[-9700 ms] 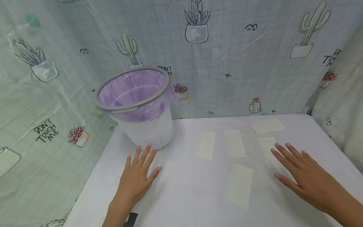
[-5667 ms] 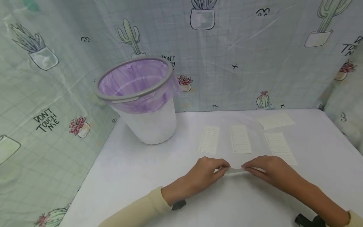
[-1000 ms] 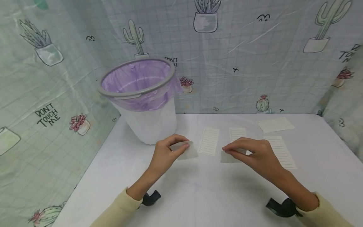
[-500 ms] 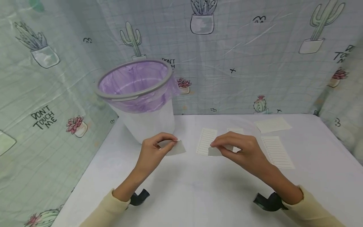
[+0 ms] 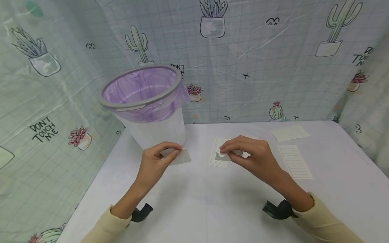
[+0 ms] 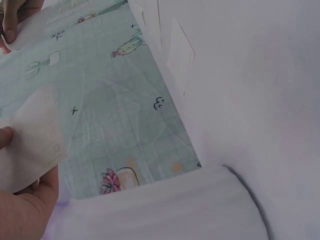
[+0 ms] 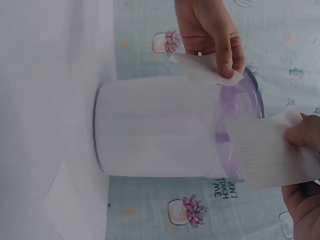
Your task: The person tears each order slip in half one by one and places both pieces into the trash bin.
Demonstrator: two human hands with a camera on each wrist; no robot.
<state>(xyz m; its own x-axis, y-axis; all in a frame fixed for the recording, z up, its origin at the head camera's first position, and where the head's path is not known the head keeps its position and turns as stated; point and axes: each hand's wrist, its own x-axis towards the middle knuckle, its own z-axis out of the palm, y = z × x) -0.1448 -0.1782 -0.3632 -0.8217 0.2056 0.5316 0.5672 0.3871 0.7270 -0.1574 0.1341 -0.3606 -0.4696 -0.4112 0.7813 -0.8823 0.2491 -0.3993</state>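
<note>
Two paper pieces are held above the table, one in each hand. My left hand [image 5: 152,168] pinches its piece [image 5: 182,157] by the upper edge between thumb and fingers, in front of the bin. Further right, my right hand [image 5: 256,157] pinches the other piece [image 7: 260,157], which has printed lines and small checkboxes. A crumpled bit shows at its fingertips. The white bin [image 5: 158,133] has a grey rim and a purple liner [image 5: 149,86]. Behind the right hand lies a lined sheet [image 5: 217,160], partly overlapped by the hand's paper.
On the white table [image 5: 194,202] lie another lined sheet [image 5: 294,162] and a blank-looking sheet [image 5: 290,132] at the right. One more sheet is mostly hidden behind the right hand. A cactus-print curtain [image 5: 237,67] stands behind and beside the table.
Earliest, both hands were spread open over the table; later both pinched one paper. Now each holds a separate piece. Over the last second both hands moved left, the left one towards the bin.
</note>
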